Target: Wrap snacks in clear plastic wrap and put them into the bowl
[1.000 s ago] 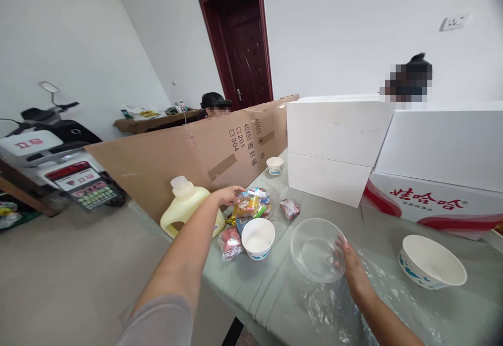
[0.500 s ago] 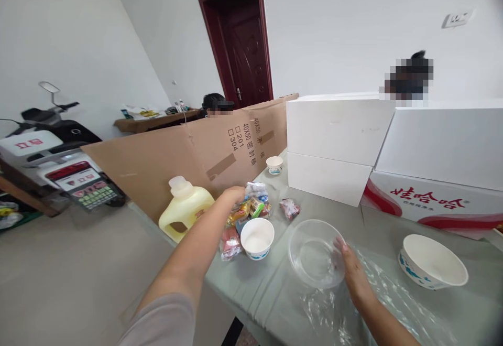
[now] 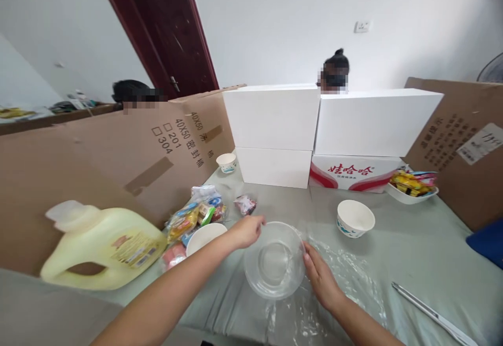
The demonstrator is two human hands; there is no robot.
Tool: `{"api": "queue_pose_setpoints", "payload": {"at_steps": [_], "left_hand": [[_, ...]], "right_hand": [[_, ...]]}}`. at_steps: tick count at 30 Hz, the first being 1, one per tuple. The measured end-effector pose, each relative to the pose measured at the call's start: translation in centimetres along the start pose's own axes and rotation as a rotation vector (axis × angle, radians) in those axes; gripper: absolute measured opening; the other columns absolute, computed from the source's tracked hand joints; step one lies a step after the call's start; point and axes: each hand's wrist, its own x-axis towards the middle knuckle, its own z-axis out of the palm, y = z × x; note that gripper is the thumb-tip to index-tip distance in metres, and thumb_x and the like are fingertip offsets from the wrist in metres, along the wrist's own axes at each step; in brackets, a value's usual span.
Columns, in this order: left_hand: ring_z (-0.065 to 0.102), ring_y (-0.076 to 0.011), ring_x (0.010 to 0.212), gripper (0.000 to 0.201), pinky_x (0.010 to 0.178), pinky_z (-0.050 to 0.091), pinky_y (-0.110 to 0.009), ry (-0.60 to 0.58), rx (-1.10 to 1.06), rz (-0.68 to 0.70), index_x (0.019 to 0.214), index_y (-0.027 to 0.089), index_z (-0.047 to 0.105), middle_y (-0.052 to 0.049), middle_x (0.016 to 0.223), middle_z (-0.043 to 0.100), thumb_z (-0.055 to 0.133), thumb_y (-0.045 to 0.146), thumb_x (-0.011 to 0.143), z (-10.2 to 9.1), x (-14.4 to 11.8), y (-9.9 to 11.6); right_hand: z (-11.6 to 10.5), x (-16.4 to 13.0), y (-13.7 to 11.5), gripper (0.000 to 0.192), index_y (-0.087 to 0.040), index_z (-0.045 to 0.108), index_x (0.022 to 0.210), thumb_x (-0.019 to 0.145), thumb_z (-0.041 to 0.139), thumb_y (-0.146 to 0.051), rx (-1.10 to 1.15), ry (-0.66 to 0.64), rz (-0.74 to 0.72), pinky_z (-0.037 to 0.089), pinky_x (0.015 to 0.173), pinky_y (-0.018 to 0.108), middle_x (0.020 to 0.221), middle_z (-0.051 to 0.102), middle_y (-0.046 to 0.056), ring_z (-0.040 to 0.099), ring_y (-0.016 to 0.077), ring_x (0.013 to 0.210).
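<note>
A clear plastic bowl (image 3: pixel 275 262) stands empty on the grey-green table cloth (image 3: pixel 396 251). My left hand (image 3: pixel 247 230) pinches its left rim. My right hand (image 3: pixel 320 275) presses against its right side, fingers along the wall. A heap of coloured snack packets (image 3: pixel 194 212) lies left of the bowl, and one loose packet (image 3: pixel 244 203) lies behind it. A white paper bowl (image 3: pixel 204 236) sits just under my left forearm. Crinkled clear film (image 3: pixel 349 278) is spread on the table under my right hand.
A yellow detergent jug (image 3: pixel 102 246) lies at the left. Another paper bowl (image 3: pixel 356 217), a small cup (image 3: pixel 227 161) and a dish of snacks (image 3: pixel 411 190) stand further back. White boxes (image 3: pixel 275 118) and cardboard sheets (image 3: pixel 118 162) wall the table. Metal tongs (image 3: pixel 432 314) lie front right. Two other people sit behind the barriers.
My left hand left the snack heap and came across to the clear bowl's rim. My right hand stayed on the bowl. The view swung right and nearer to the table.
</note>
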Motion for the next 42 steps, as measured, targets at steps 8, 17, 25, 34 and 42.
{"api": "queue_pose_setpoints", "payload": {"at_steps": [8,17,25,34,42], "left_hand": [[0.061,-0.0092,0.058,0.028,0.06,0.048,-0.021,0.205,-0.2,-0.149,0.113,0.016,0.056,-0.001,0.086,0.065,0.049,0.007,0.087,-0.6,8.2,2.8],[0.06,-0.0257,0.107,0.034,0.089,0.051,-0.041,0.298,-0.18,-0.225,0.122,0.01,0.052,-0.016,0.119,0.058,0.057,0.025,0.092,5.9,11.3,7.9],[0.048,-0.0287,0.125,0.044,0.107,0.037,-0.048,-0.008,0.111,0.682,0.126,0.025,0.056,-0.01,0.132,0.055,0.064,0.034,0.083,12.1,-2.0,4.2],[0.053,-0.0259,0.12,0.028,0.104,0.044,-0.046,0.259,0.088,0.54,0.114,0.021,0.061,-0.01,0.12,0.062,0.047,0.018,0.09,10.7,-9.5,-0.9],[0.033,-0.0305,0.139,0.074,0.107,0.04,-0.053,0.099,0.2,0.795,0.14,0.031,0.04,-0.009,0.146,0.044,0.049,0.001,0.073,12.1,-18.2,-1.7]], "right_hand": [[-2.0,-7.1,4.5,0.067,-0.033,0.034,0.147,0.085,0.058,-0.039,-0.815,-0.195,-0.291,0.032,0.105,0.065,0.154,0.03,0.006,0.029,0.0416,0.138],[-4.5,-7.9,1.3,0.069,-0.029,0.036,0.147,0.084,0.061,-0.043,-0.697,-0.477,-0.402,0.032,0.108,0.059,0.152,0.034,0.008,0.032,0.0375,0.138],[-8.5,-9.0,5.6,0.069,-0.031,0.035,0.147,0.085,0.058,-0.049,-0.773,-0.125,-0.252,0.023,0.109,0.064,0.154,0.031,0.007,0.022,0.0386,0.142],[-13.6,-9.1,5.0,0.048,-0.026,0.055,0.133,0.091,0.048,-0.047,-0.651,-0.128,-0.126,0.03,0.111,0.055,0.145,0.047,0.005,0.034,0.0294,0.139],[-15.9,-19.0,5.2,0.047,-0.029,0.054,0.134,0.087,0.048,-0.027,-0.624,-0.141,-0.221,0.035,0.11,0.054,0.143,0.049,0.002,0.036,0.0274,0.138]]}}
